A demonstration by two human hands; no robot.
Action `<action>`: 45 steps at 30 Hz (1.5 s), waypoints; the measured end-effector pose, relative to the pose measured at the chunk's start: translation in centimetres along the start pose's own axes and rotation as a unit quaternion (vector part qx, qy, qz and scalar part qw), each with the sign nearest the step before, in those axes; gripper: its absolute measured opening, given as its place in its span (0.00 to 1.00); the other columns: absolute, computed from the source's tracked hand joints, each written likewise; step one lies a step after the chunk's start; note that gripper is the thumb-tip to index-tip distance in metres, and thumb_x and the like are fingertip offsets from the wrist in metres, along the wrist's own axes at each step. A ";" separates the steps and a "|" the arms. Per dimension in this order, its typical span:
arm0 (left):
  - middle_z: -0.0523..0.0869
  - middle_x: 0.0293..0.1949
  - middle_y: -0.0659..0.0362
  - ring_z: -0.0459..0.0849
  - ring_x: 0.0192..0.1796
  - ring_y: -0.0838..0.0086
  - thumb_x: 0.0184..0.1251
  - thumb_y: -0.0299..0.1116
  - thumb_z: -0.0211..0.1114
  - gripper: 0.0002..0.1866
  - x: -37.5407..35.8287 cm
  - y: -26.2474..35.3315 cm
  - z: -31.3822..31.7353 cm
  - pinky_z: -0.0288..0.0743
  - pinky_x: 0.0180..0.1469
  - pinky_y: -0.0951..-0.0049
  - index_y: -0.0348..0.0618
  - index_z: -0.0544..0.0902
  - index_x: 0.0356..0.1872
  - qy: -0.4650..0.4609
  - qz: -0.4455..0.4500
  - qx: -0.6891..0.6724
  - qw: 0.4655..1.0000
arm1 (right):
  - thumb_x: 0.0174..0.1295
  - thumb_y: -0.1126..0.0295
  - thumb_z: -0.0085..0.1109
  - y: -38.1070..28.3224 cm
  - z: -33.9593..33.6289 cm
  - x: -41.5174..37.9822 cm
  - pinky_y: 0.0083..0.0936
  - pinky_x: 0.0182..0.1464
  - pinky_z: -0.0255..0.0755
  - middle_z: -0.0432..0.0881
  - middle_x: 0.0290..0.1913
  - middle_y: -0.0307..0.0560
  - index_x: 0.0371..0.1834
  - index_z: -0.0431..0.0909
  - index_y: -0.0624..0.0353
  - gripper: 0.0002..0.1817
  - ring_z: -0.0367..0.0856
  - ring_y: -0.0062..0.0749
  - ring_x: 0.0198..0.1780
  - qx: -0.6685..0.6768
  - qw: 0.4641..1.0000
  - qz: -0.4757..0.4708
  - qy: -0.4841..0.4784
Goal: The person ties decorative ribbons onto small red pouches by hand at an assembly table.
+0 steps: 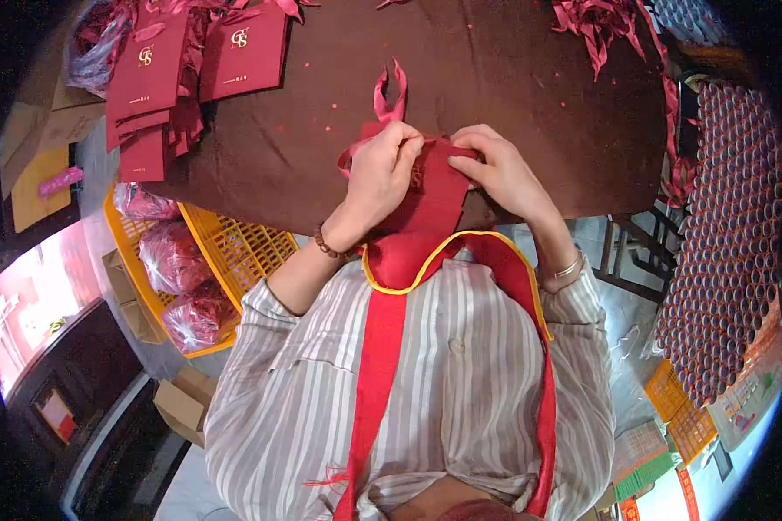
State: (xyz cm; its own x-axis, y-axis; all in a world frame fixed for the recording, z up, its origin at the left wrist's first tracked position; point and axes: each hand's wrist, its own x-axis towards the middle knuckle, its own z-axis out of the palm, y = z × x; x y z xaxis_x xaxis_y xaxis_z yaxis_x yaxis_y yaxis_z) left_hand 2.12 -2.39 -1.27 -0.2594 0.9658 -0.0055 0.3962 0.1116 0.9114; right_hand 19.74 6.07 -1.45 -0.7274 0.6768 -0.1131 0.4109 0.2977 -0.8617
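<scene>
A dark red paper gift bag lies at the table's near edge, close to my body, with its opening away from me. My left hand is closed at the bag's upper left edge, thumb and forefinger pinched together near the rim. My right hand grips the upper right edge, its thumb on the front face and the other fingers curled behind. A red ribbon loops out beyond the bag past my left hand. What exactly sits inside the left pinch is hidden.
Finished-looking red bags with gold lettering are stacked at the far left. Loose red ribbons lie at the far right. Below the left edge stands a yellow crate beside plastic-wrapped red bundles. A panel of round pieces stands right.
</scene>
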 end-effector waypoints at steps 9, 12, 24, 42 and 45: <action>0.80 0.27 0.50 0.81 0.30 0.56 0.60 0.29 0.61 0.05 -0.3 0.5 1.0 0.73 0.31 0.62 0.38 0.77 0.31 -0.002 0.124 0.137 0.983 | 0.64 0.68 0.51 -0.6 -0.7 0.7 0.18 0.39 0.76 0.69 0.54 0.41 0.51 0.75 0.66 0.16 0.74 0.24 0.49 0.262 0.943 0.175 -0.110; 0.80 0.27 0.50 0.81 0.30 0.57 0.61 0.28 0.61 0.05 -0.2 0.5 1.1 0.73 0.31 0.64 0.38 0.77 0.32 0.003 0.113 0.137 0.984 | 0.65 0.67 0.51 -0.8 -1.0 0.6 0.18 0.39 0.76 0.68 0.54 0.41 0.51 0.75 0.65 0.16 0.74 0.24 0.49 0.290 0.929 0.200 -0.113; 0.79 0.26 0.49 0.81 0.28 0.56 0.61 0.28 0.61 0.05 -0.3 0.6 0.7 0.72 0.29 0.65 0.38 0.77 0.30 0.005 0.107 0.142 0.984 | 0.66 0.64 0.50 -0.6 -0.5 0.3 0.18 0.39 0.74 0.77 0.43 0.36 0.51 0.74 0.59 0.15 0.75 0.18 0.44 0.307 0.919 0.213 -0.123; 0.76 0.21 0.51 0.79 0.25 0.57 0.56 0.29 0.60 0.07 -0.4 1.1 1.4 0.71 0.26 0.62 0.39 0.72 0.24 0.033 0.196 0.202 0.959 | 0.66 0.66 0.50 -1.1 -0.5 0.0 0.19 0.38 0.76 0.77 0.44 0.39 0.51 0.74 0.63 0.15 0.76 0.21 0.43 0.284 0.929 0.214 -0.098; 0.75 0.21 0.52 0.78 0.24 0.59 0.54 0.24 0.60 0.05 -0.5 1.6 1.7 0.71 0.26 0.63 0.40 0.72 0.25 0.012 0.236 0.267 0.934 | 0.66 0.68 0.50 -1.4 -0.6 -0.2 0.18 0.37 0.75 0.75 0.42 0.39 0.51 0.73 0.66 0.15 0.77 0.22 0.41 0.219 0.957 0.171 -0.081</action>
State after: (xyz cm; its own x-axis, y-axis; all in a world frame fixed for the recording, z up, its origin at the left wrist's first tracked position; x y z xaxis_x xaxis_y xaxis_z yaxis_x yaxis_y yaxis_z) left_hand 4.38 -2.32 -0.53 0.0389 0.9322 0.3598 0.8529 -0.2186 0.4741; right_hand 19.60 5.93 0.03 -0.6824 0.5600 -0.4698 0.3956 -0.2576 -0.8816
